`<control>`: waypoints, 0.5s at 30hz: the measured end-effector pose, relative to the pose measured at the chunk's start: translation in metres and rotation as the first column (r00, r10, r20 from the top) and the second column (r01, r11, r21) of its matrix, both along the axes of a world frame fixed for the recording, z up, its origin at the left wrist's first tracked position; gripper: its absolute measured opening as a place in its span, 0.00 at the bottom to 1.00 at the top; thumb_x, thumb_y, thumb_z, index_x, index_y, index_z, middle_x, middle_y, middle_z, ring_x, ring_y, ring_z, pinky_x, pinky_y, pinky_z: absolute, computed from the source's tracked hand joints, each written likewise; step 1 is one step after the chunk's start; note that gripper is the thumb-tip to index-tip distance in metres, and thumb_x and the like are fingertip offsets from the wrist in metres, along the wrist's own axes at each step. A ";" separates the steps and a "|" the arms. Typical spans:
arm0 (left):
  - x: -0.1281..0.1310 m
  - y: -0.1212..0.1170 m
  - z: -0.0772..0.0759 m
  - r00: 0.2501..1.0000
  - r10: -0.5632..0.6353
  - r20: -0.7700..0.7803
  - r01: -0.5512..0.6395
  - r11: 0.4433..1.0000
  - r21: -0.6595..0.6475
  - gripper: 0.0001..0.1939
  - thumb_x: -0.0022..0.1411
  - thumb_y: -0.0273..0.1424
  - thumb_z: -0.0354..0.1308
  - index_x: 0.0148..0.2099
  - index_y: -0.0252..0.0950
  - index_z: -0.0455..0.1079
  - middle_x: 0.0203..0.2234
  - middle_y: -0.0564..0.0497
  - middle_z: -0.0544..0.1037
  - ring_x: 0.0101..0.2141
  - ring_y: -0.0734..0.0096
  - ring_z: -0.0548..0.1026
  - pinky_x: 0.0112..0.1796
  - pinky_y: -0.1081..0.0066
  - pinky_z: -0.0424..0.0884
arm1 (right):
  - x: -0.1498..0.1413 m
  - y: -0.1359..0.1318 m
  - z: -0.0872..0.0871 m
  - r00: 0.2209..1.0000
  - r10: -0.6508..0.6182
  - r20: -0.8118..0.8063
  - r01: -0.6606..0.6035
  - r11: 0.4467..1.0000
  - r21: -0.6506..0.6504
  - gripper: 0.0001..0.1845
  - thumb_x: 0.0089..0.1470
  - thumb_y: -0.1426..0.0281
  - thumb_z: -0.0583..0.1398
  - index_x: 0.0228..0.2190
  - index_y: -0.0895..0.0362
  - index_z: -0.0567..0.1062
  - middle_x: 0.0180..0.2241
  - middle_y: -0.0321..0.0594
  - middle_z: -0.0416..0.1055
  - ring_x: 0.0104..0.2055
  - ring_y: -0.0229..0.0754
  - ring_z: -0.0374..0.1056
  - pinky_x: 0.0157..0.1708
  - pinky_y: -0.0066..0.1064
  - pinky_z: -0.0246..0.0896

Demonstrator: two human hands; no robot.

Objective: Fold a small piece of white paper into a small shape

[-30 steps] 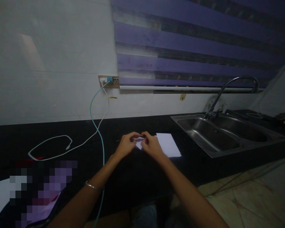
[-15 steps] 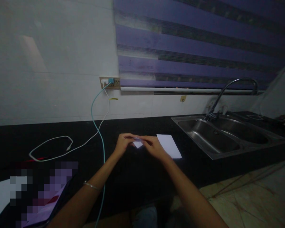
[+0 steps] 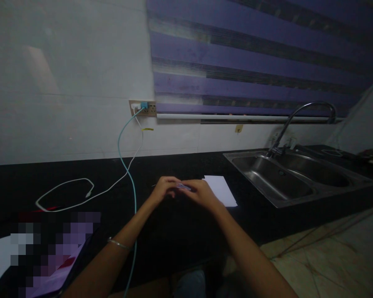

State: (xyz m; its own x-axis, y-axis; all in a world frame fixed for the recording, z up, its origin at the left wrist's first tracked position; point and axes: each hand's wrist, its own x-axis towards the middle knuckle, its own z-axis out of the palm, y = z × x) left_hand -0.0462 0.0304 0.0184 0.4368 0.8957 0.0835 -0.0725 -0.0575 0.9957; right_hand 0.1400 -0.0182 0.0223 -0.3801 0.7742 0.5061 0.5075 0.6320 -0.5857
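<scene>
Between my two hands is a small folded piece of white paper (image 3: 184, 187), held just above the black counter. My left hand (image 3: 165, 188) pinches its left side with bent fingers. From the right, my right hand (image 3: 200, 192) grips the other side, thumb below and fingers over the top. The fingers cover much of the paper, so its full shape is hidden. Close to my right hand, a small stack of white paper sheets (image 3: 221, 191) lies flat on the counter (image 3: 180, 236).
A steel double sink (image 3: 276, 174) with a curved faucet (image 3: 287, 128) is set into the counter at right. Teal and white cables (image 3: 133, 186) run from a wall socket (image 3: 151, 109) across the left side. A partly blurred purple-screened device (image 3: 71, 252) lies at lower left.
The folded paper has tilted and shows as a thinner strip than before. My hands have shifted slightly, the fingers still on it.
</scene>
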 end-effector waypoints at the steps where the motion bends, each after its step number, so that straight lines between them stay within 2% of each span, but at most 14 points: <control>1: -0.001 0.001 -0.001 0.999 -0.050 0.016 0.050 0.999 -0.009 0.13 0.47 0.35 0.62 0.32 0.29 0.75 0.24 0.45 0.78 0.22 0.69 0.75 0.16 0.78 0.61 | -0.001 0.001 -0.001 0.999 -0.007 -0.039 0.007 1.000 -0.012 0.14 0.58 0.66 0.57 0.45 0.52 0.77 0.41 0.41 0.77 0.39 0.42 0.72 0.40 0.31 0.62; 4: -0.003 0.001 -0.003 0.989 -0.147 0.027 0.147 0.989 0.017 0.21 0.53 0.42 0.60 0.41 0.28 0.73 0.26 0.45 0.77 0.23 0.69 0.75 0.15 0.80 0.57 | -0.003 0.005 -0.005 0.975 -0.051 -0.216 0.034 0.996 -0.084 0.15 0.59 0.63 0.56 0.41 0.55 0.79 0.37 0.41 0.77 0.36 0.41 0.72 0.36 0.30 0.63; 7: -0.001 -0.004 -0.002 0.990 -0.124 -0.065 0.130 0.987 0.094 0.22 0.55 0.43 0.60 0.45 0.31 0.71 0.23 0.50 0.75 0.19 0.76 0.70 0.16 0.80 0.57 | -0.003 0.013 -0.010 0.913 -0.105 -0.395 0.025 0.979 -0.202 0.16 0.57 0.60 0.58 0.37 0.58 0.79 0.30 0.40 0.76 0.30 0.40 0.70 0.30 0.28 0.62; 11: 0.004 -0.014 0.003 0.980 -0.057 -0.192 0.100 0.969 0.224 0.19 0.59 0.45 0.57 0.36 0.31 0.72 0.19 0.52 0.74 0.20 0.76 0.69 0.22 0.78 0.63 | -0.001 0.018 -0.012 0.860 -0.134 -0.492 -0.015 0.958 -0.287 0.17 0.55 0.59 0.59 0.33 0.61 0.78 0.25 0.37 0.72 0.24 0.36 0.64 0.24 0.25 0.57; 15: 0.006 -0.020 0.007 0.985 -0.025 -0.169 0.068 0.965 0.254 0.20 0.58 0.46 0.56 0.34 0.32 0.72 0.20 0.52 0.74 0.20 0.74 0.71 0.24 0.75 0.66 | -0.002 0.017 -0.010 0.858 -0.126 -0.498 -0.048 0.945 -0.323 0.17 0.53 0.58 0.60 0.36 0.60 0.77 0.24 0.35 0.71 0.24 0.35 0.63 0.23 0.24 0.56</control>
State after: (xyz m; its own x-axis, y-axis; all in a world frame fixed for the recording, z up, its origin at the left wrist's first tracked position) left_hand -0.0406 0.0103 0.0257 0.5047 0.8313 0.2329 0.0809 -0.3141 0.9459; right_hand 0.1375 -0.0010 0.0121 -0.1045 0.9321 0.3468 0.1057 0.3572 -0.9280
